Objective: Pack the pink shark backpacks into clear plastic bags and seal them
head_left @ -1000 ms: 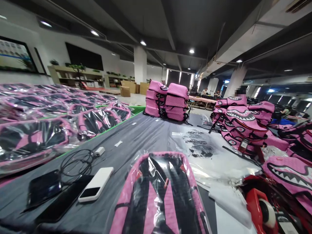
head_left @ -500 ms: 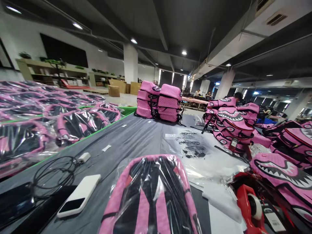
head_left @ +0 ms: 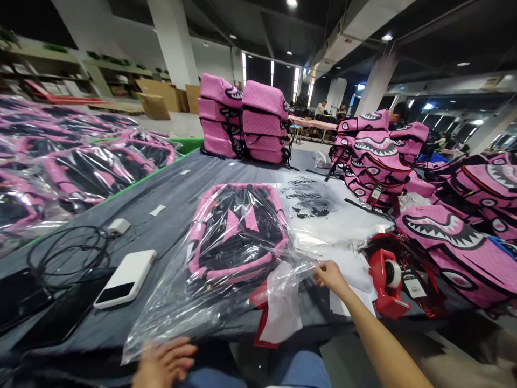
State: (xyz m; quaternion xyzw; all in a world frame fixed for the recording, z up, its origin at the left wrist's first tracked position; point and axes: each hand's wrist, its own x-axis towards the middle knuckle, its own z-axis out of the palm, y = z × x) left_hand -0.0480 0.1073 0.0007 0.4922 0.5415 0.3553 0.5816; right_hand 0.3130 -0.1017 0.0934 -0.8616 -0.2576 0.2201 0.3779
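Note:
A pink and black backpack [head_left: 238, 231] lies flat in a clear plastic bag [head_left: 177, 307] on the dark table [head_left: 210, 170] in front of me. My right hand [head_left: 330, 276] pinches the bag's open flap at its right corner. Low at the near table edge, my left hand [head_left: 163, 364] rests with fingers spread, just under the bag's loose end, holding nothing. A red tape dispenser [head_left: 385, 283] stands just right of my right hand.
A white phone [head_left: 125, 277], a black cable coil [head_left: 68, 253] and a charger [head_left: 118, 226] lie at left. Bagged pink backpacks [head_left: 81, 167] cover the left table. Stacks of pink shark-mouth backpacks [head_left: 375, 156] stand at right and far back [head_left: 242, 118]. White printed bags [head_left: 319, 207] lie mid-table.
The view has tipped downward toward the near table edge. Both my hands have come into view, the right one gripping the bag's flap. The bagged backpack now shows whole.

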